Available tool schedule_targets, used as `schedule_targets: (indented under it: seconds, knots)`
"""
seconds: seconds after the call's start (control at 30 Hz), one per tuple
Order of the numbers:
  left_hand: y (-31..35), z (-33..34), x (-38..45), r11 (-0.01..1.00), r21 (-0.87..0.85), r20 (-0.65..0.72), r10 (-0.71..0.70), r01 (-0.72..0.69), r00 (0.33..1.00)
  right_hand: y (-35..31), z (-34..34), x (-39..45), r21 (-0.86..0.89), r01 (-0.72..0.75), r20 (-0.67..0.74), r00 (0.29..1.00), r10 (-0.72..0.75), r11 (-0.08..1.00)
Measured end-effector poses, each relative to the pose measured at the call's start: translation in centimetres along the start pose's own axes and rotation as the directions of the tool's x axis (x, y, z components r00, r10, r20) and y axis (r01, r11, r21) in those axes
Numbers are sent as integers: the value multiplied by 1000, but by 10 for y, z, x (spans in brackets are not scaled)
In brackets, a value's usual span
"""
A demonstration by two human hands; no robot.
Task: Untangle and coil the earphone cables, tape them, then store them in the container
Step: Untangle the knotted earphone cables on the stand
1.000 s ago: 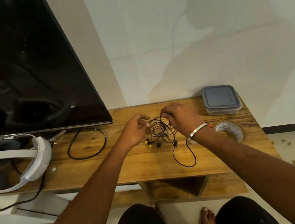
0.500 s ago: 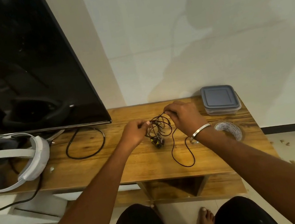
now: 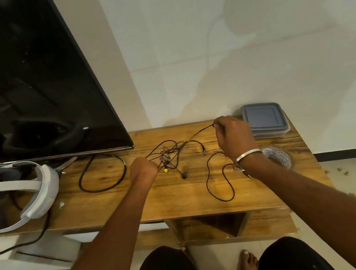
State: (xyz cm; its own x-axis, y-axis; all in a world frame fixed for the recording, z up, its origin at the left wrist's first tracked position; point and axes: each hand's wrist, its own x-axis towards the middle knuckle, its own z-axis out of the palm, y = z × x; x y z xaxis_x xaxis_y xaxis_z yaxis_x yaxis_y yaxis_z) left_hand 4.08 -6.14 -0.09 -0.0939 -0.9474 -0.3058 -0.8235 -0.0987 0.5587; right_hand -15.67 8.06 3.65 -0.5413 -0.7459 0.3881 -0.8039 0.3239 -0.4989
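A tangle of thin black earphone cables (image 3: 170,153) lies stretched over the middle of the wooden table (image 3: 182,195). My left hand (image 3: 143,169) grips strands at the tangle's left end. My right hand (image 3: 233,136) pinches a strand raised toward the back right, pulling it taut. A loose loop of cable (image 3: 217,180) trails toward the front, and an earbud (image 3: 184,175) lies below the tangle. A grey lidded container (image 3: 264,121) stands at the back right corner. A tape roll (image 3: 278,155) lies beside my right wrist.
A large black TV (image 3: 21,78) fills the back left. A white headset (image 3: 17,194) rests on the left end, with a black cable loop (image 3: 102,173) beside it. The table's front edge runs just past the trailing loop. My knees and foot show below.
My hands have pulled apart, the right moving toward the back right and the left staying near the middle. The bunched tangle has spread out into stretched strands.
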Motion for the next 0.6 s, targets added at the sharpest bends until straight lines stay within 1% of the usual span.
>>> schedule_targets:
  seconds: [0.07, 0.17, 0.23, 0.27, 0.3, 0.33, 0.37, 0.4, 0.43, 0.5, 0.6]
  knots:
    - [-2, -2, -1, 998, 11, 3, -63, 63, 998, 3, -4, 3, -9, -18, -10, 1000, 18, 1000]
    - [5, -3, -11, 993, 104, 20, -59, 57, 998, 0, -3, 4, -9, 48, 37, 998, -47, 999]
    - [14, -1, -22, 980, 200, -2, 4, -3, 1000, -5, 1, 2, 18, 92, 61, 994, -93, 996]
    - [20, 0, -28, 976, 206, -11, 80, -76, 997, -8, 3, 1, 32, 112, 71, 991, -114, 993]
    - [24, 2, -31, 966, 178, -3, 192, -188, 981, -11, 5, 0, 49, 129, 82, 988, -133, 990]
    - [28, 5, -32, 937, 126, 25, 326, -326, 945, -13, 7, 0, 66, 145, 89, 985, -150, 987]
    - [31, 8, -32, 891, 47, 67, 448, -451, 892, -14, 8, -1, 81, 158, 96, 982, -165, 984]
    - [35, 9, -34, 843, -53, 110, 538, -536, 836, -16, 9, -1, 92, 170, 103, 978, -179, 981]
    - [39, 11, -37, 806, -158, 150, 591, -571, 793, -17, 10, -2, 99, 179, 107, 976, -189, 979]
    - [47, 13, -43, 761, -299, 215, 641, -575, 737, -20, 10, -2, 106, 186, 109, 974, -197, 977]
    - [51, 15, -45, 744, -357, 252, 659, -566, 708, -22, 9, 0, 96, 196, 109, 972, -206, 976]
